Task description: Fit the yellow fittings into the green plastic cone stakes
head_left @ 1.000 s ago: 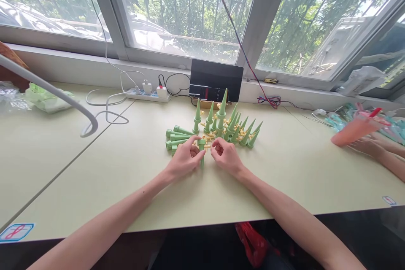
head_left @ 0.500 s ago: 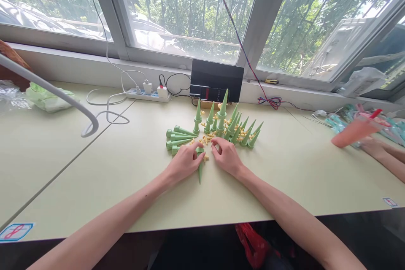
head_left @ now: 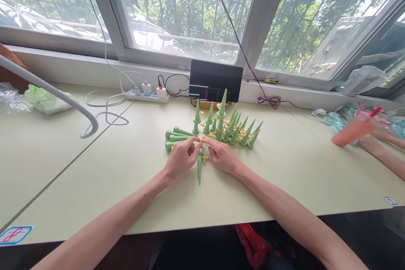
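Observation:
Small yellow plastic pieces [head_left: 203, 140] lie or are held where my two index fingertips meet. My left hand [head_left: 182, 156] is curled, with thumb and index bent toward these pieces. My right hand [head_left: 223, 157] comes from the other side, its index reaching to the same spot and its other fingers folded. Whatever sits between the fingertips is too small to make out. A green plastic spike [head_left: 199, 171] lies below the hands, pointing toward me, its head partly behind my left fingers. A yellow T-shaped piece [head_left: 205, 159] rests beside it, close to my right fingers.
Several green spikes [head_left: 232, 128] with yellow pieces stand upright beyond my hands; loose spikes [head_left: 179, 131] lie to the left. A tablet [head_left: 216, 78], a power strip [head_left: 147, 95] and a cable bundle [head_left: 269, 101] are behind. A pink drink cup [head_left: 352, 128] and another person's hand [head_left: 368, 145] are right.
My right hand has shifted left and slightly down, so the two index fingertips now meet. My left hand has moved slightly left, showing more of the spike below.

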The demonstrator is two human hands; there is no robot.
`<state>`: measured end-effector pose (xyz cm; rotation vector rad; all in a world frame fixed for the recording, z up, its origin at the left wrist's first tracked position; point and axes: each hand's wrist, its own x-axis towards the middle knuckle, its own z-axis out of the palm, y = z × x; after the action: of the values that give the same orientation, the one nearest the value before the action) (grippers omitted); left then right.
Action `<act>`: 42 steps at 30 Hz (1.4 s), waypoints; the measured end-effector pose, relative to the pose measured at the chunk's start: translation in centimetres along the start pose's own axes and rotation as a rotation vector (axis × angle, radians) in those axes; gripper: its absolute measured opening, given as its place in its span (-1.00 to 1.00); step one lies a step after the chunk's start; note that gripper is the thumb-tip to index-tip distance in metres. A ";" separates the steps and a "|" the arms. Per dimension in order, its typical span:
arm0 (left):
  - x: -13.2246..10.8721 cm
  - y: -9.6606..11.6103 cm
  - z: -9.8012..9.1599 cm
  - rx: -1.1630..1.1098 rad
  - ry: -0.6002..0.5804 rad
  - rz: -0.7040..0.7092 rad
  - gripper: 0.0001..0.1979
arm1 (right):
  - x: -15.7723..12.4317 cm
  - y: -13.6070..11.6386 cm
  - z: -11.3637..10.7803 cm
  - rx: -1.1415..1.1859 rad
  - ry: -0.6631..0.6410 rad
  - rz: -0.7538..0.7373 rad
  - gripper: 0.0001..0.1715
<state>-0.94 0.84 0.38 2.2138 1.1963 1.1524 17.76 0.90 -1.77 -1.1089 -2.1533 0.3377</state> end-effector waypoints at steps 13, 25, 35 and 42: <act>0.0 0.2 -0.1 0.011 -0.056 -0.003 -0.80 | 0.0 -0.2 -0.3 -0.063 -0.024 0.013 -0.53; -0.1 0.1 0.2 0.031 -0.053 0.031 -0.81 | 0.0 -0.2 0.0 -0.064 -0.001 0.040 -0.68; -0.1 -0.1 0.2 0.046 -0.061 0.028 -0.80 | -0.3 -0.1 -0.1 -0.120 0.005 0.128 -0.83; -0.1 -0.1 0.2 0.091 -0.146 -0.010 -0.81 | -0.4 -0.4 -0.6 -0.112 -0.013 0.166 -0.86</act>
<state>-0.93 0.83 0.13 2.3116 1.2204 0.9318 18.03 0.27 -1.30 -1.3565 -2.1181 0.3030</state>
